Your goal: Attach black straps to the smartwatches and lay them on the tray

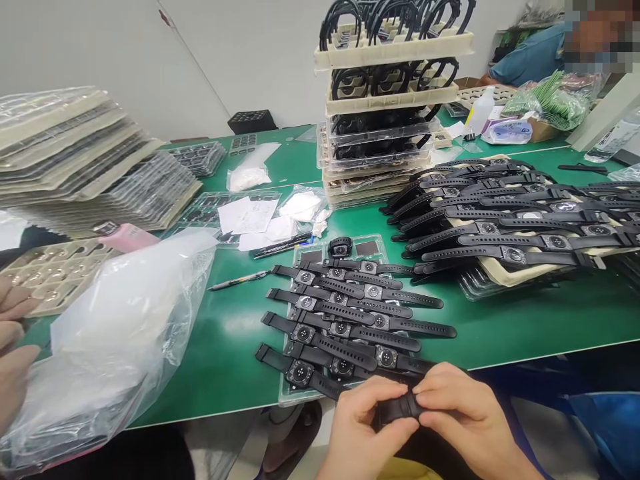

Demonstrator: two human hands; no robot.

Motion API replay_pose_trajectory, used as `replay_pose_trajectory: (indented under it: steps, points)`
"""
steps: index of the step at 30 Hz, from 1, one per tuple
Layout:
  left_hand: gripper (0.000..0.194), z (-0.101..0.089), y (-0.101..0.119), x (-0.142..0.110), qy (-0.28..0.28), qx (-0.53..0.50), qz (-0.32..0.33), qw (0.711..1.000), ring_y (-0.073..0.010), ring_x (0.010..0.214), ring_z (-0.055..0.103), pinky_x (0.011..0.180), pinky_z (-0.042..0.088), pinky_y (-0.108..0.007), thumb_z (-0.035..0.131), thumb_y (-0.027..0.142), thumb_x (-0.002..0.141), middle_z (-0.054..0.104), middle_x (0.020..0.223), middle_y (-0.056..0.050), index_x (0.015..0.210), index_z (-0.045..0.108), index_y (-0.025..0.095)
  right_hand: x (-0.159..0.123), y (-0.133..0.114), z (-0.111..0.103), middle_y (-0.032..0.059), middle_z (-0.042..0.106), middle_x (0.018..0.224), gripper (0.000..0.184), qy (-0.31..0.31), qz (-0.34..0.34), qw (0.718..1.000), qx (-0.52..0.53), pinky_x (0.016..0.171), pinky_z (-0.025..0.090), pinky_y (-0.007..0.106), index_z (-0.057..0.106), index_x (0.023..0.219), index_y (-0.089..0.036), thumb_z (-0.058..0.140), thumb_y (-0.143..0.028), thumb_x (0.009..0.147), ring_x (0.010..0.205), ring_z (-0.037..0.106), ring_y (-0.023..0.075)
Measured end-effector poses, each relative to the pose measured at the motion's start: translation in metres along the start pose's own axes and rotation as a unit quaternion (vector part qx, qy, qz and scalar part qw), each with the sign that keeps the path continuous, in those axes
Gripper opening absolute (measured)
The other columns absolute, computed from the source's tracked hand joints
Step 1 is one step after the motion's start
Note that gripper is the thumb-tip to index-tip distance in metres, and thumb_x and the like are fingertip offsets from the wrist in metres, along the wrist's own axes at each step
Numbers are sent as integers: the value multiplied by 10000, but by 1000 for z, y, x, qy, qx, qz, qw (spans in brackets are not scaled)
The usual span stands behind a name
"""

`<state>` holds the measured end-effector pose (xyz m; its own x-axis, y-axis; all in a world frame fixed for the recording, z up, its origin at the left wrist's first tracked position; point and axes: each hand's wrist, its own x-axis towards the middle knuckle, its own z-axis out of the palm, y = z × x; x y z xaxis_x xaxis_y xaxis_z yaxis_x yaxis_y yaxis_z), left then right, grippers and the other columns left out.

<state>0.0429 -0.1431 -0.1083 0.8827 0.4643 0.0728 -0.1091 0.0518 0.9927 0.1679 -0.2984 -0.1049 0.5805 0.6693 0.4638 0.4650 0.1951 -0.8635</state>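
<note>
Both of my hands are at the table's front edge, pinching one black watch strap point(399, 408) between thumbs and fingers. My left hand point(363, 427) grips it from the left, while my right hand point(457, 413) has its fingertips on the other side. Most of that watch is hidden by my fingers. Just beyond, rows of black smartwatches point(303, 333) lie face down on a clear plastic tray point(373, 247), straps stretched out and round sensors facing up. One watch with its strap closed into a loop point(341, 247) stands at the tray's far side.
Stacked trays with looped watches point(393, 53) rise at the back. More watches point(515, 255) cover trays at right. A plastic bag of white sheets point(130, 300), a pen point(240, 280) and tall tray stacks point(75, 160) are at left. Another person's hand point(15, 347) shows at the left edge.
</note>
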Motion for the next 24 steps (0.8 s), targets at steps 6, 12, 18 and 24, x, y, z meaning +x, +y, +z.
replay_pose_trajectory:
  steps: [6, 12, 18, 24]
  points:
    - [225, -3, 11, 9, -54, 16, 24, 998, -200, 846, 767, 805, 610, -268, 867, 242, 832, 835, 938, -76, 1056, 854, 258, 2, 1, 3, 37, 819, 887, 87, 14, 1, 1000, 13, 715, 634, 324, 806, 1081, -298, 749, -323, 1020, 770, 758, 202]
    - [254, -4, 7, 3, -27, -15, -39, 999, -176, 895, 766, 831, 593, -198, 900, 311, 814, 826, 976, -55, 1060, 854, 272, 4, -6, -1, 63, 815, 990, 217, -16, -17, 999, -29, 760, 648, 329, 775, 1239, -283, 643, -345, 1079, 846, 760, 210]
    - [264, 2, -6, -6, 32, -55, -59, 996, -166, 841, 762, 774, 592, -167, 883, 407, 825, 818, 944, -59, 1018, 843, 232, 1, -4, 0, 37, 801, 934, 138, 7, -17, 998, -56, 758, 631, 305, 763, 1160, -276, 670, -249, 1062, 823, 733, 187]
    - [198, -1, 1, 0, -4, -42, -44, 998, -160, 820, 742, 774, 577, -184, 885, 305, 810, 807, 893, -60, 992, 852, 234, 2, -5, 6, 35, 811, 955, 159, -5, -21, 999, -45, 754, 642, 303, 765, 1182, -292, 643, -268, 1082, 827, 753, 187]
